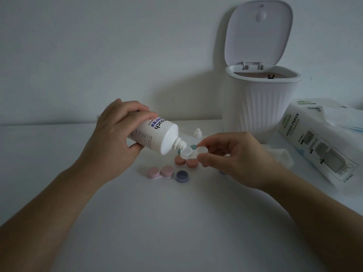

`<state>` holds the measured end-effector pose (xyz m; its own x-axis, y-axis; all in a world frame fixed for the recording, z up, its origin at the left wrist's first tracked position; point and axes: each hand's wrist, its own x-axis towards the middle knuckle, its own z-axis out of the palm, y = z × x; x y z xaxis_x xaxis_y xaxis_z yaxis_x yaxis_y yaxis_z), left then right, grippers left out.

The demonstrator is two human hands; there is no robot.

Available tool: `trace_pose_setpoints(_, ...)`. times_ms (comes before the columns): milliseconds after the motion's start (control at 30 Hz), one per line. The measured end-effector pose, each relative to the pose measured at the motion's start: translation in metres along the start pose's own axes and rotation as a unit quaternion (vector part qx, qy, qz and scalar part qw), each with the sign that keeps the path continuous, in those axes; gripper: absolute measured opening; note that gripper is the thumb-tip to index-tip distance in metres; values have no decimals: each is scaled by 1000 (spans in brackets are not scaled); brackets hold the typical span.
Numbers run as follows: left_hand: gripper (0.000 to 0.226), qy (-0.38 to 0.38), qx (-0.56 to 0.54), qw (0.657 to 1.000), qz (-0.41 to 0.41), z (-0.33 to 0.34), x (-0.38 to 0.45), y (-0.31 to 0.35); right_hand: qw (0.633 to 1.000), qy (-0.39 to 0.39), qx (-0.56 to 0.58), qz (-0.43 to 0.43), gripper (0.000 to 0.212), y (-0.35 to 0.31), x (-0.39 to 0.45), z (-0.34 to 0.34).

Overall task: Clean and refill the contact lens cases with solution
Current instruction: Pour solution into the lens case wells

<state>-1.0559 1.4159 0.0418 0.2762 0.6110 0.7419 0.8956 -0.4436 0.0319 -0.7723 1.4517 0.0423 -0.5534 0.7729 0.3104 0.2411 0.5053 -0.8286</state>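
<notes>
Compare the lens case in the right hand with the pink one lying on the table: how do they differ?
The held lens case is clear white; the pink case is pink. The held one is open and uncapped, raised under the solution bottle nozzle by the right hand; the pink one has both caps on and lies untouched on the table. Both are two-well cases.

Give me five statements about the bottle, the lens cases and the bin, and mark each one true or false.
1. The left hand grips the solution bottle, tilted nozzle-down. True.
2. The right hand holds a clear lens case above the table. True.
3. The bottle cap is screwed onto the bottle. False: it stands on the table behind the hands.
4. The bin lid is closed. False: it stands open.
5. The pink lens case has both caps on. True.
</notes>
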Motion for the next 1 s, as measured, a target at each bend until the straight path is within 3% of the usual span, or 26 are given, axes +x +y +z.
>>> trace_pose_setpoints(1000, 67, 0, 33, 999, -12, -4, 3, 9, 999, -24, 39, -19, 5, 7, 0, 2)
